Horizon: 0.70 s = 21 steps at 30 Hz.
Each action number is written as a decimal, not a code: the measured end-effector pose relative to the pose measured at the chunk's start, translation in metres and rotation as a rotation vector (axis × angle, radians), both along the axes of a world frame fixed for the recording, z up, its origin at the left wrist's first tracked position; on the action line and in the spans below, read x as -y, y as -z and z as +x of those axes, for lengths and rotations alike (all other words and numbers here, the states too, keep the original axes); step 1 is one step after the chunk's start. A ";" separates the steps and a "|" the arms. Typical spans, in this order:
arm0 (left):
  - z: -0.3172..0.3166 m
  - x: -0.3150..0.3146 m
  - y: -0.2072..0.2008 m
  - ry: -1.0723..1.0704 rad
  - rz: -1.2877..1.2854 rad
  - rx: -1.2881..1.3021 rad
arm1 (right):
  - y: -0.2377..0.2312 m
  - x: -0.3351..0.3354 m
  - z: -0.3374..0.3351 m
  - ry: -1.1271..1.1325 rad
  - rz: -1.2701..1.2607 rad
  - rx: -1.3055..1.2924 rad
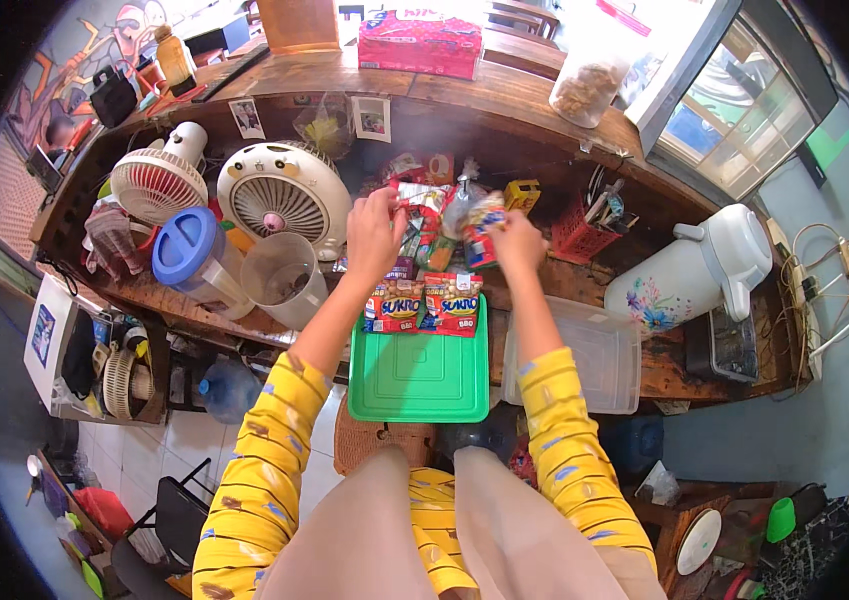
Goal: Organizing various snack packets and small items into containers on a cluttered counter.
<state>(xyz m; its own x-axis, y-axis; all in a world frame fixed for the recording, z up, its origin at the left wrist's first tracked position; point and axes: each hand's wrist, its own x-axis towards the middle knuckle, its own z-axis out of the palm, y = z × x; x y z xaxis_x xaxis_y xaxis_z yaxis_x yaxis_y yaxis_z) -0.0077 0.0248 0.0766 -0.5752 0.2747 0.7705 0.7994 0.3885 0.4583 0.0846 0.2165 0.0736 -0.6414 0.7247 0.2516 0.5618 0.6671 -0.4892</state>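
Note:
My left hand [374,232] is raised over the wooden counter, fingers pinched on the top edge of a red and white snack packet strip [422,205]. My right hand [517,243] grips a small colourful snack packet [479,228] beside it. Below both hands, two red snack packets [424,303] lie side by side on the far end of a green plastic lid [420,380]. More packets are piled behind, against the counter's back wall.
A clear plastic container [589,355] lies right of the green lid. A white flowered thermos jug [689,270] stands further right. Left are a clear jug [284,280], a blue-lidded jar [192,255] and two small fans [282,190]. A red basket [579,235] holds utensils.

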 end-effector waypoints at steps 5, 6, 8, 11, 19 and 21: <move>0.040 0.036 -0.024 0.095 0.064 0.119 | -0.028 0.000 0.076 -0.447 -0.725 -0.556; 0.047 0.046 -0.029 0.087 0.045 0.217 | -0.047 0.020 0.095 -0.564 -0.969 -0.550; 0.058 0.048 -0.035 0.135 0.095 0.299 | -0.034 0.032 0.118 -0.737 -1.069 -0.475; 0.075 0.058 -0.032 0.359 -0.061 0.422 | -0.029 0.080 0.127 -0.916 -0.866 -0.457; 0.104 0.084 0.007 0.210 0.042 0.595 | -0.003 0.118 0.151 -0.702 -0.828 -0.451; 0.110 0.081 0.023 0.557 0.604 0.888 | 0.004 0.122 0.155 -0.684 -0.881 -0.493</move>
